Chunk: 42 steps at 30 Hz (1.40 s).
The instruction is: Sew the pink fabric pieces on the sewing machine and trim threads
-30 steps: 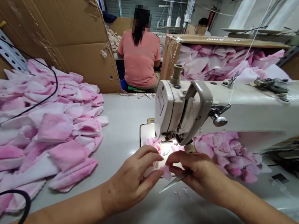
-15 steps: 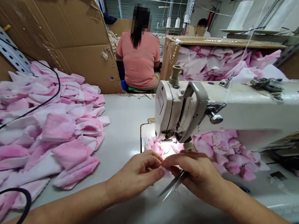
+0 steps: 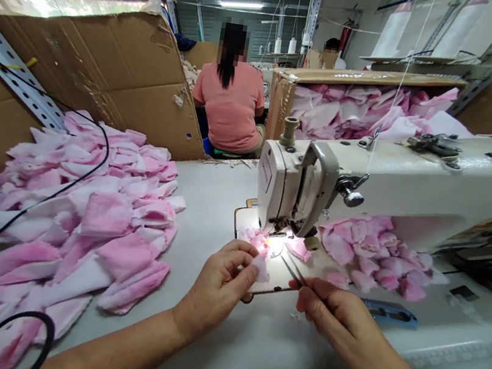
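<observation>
1. Small pale-pink fabric piece (image 3: 262, 268): soft, thin, nearly white along its lower part; creased where held. It is at the front of the sewing machine's (image 3: 292, 185) lit needle plate (image 3: 263, 279), just below the needle area.
2. Left hand (image 3: 219, 285): thumb and index finger closed in a pinch on the fabric piece, the other fingers curled behind. How firmly they press, cannot tell.
3. Right hand (image 3: 329, 308): fingers closed around slender metal tweezers (image 3: 295, 273), thumb against the near end. The two prongs stand slightly apart, tips pointing up and left over the needle plate. Whether they touch any cloth is unclear (glare from the lamp washes out that spot).
4. By the left fingertips, a crumpled pink-and-white cloth (image 3: 253, 237) with a small yellow patch lies at the left part of the plate; a pinker scrap (image 3: 299, 248) lies on its right part.
5. Under the machine arm, a heap of pink petal-like pieces (image 3: 366, 249). A blue slotted tool (image 3: 393, 314) lies on the table (image 3: 206, 203) beyond the right wrist.
6. Left side of the table: a large loose pile of pink-and-white cloth (image 3: 107, 213), a black cable (image 3: 55, 193) crossing in front of it.
7. Behind the table, a person in a salmon shirt (image 3: 230, 105) sits, back turned.
</observation>
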Each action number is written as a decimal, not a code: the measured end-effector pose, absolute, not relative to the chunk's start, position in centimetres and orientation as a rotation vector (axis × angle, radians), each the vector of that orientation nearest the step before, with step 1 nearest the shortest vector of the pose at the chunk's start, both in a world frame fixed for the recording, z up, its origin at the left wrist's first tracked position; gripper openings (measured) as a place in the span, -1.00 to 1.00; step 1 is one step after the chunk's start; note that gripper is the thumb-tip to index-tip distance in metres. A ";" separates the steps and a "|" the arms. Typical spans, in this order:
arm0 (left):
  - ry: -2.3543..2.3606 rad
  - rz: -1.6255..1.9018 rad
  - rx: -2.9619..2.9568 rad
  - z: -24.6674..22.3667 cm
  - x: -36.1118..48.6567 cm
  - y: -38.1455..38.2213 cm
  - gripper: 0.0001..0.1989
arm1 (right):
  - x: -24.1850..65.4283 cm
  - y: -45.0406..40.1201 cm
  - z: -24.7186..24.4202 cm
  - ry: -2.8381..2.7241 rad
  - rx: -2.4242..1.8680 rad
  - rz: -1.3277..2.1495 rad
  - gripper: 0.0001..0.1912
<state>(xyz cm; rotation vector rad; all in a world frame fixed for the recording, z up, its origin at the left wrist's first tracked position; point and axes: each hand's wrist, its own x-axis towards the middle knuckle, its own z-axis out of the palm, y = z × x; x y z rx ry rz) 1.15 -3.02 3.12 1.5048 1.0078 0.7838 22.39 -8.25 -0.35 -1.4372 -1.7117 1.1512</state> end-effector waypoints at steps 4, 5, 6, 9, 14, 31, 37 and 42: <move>1.025 0.825 1.465 3.0 1.3 -3.3 -0.70 | 21.3 -9.0 -0.6 -1.665 -1.408 1.174 -0.55; 1.025 0.831 1.451 3.0 1.3 -3.4 -0.70 | 21.0 -9.1 -0.5 -1.653 -1.399 1.166 -0.56; 1.025 0.835 1.436 3.0 1.4 -3.4 -0.71 | 20.8 -9.2 -0.5 -1.650 -1.384 1.159 -0.58; 1.016 0.851 1.393 3.0 1.4 -3.4 -0.71 | 20.3 -9.2 -0.2 -1.669 -1.337 1.118 -0.62; 0.961 0.856 1.342 3.1 1.3 -3.4 -0.75 | 20.5 -8.8 0.1 -1.722 -1.294 1.000 -0.66; 1.048 0.971 1.996 3.2 0.6 -4.8 -0.91 | 21.5 -10.0 1.9 -1.895 -1.333 0.981 -0.63; 0.996 0.917 1.886 4.4 -0.6 -5.0 -0.89 | 20.7 -9.6 2.2 -1.920 -1.312 0.957 -0.63; 0.951 0.761 1.565 5.0 -2.6 -4.3 -0.75 | 19.0 -8.4 2.3 -1.933 -1.227 0.967 -0.70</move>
